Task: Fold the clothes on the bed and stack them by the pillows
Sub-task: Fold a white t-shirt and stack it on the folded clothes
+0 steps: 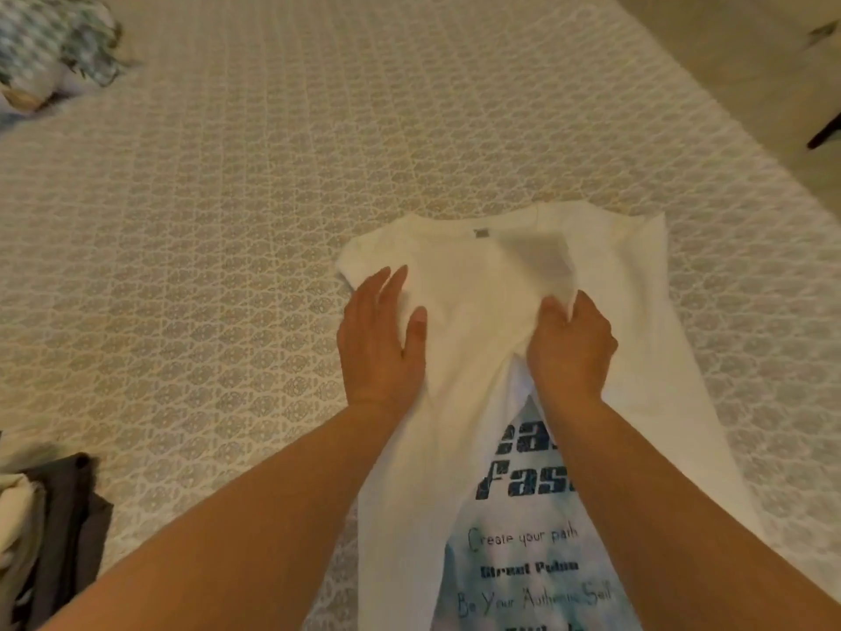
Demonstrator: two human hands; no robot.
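A white T-shirt (491, 284) printed "Create your path" is pressed flat by the left hand (380, 339); a fold is pinched by the right hand (571, 346).

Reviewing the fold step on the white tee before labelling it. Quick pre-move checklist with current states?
1. Left hand flat on the white T-shirt, holding it down: ok.
2. Right hand gripping the folded-in fabric: ok.
3. Left side folded over the print: ok.
4. Right side folded in: not ok, it lies spread out.
5. Bedspread beyond the collar free for the fold: ok.
6. Pillows for stacking in sight: cannot tell; only patterned fabric at far left.
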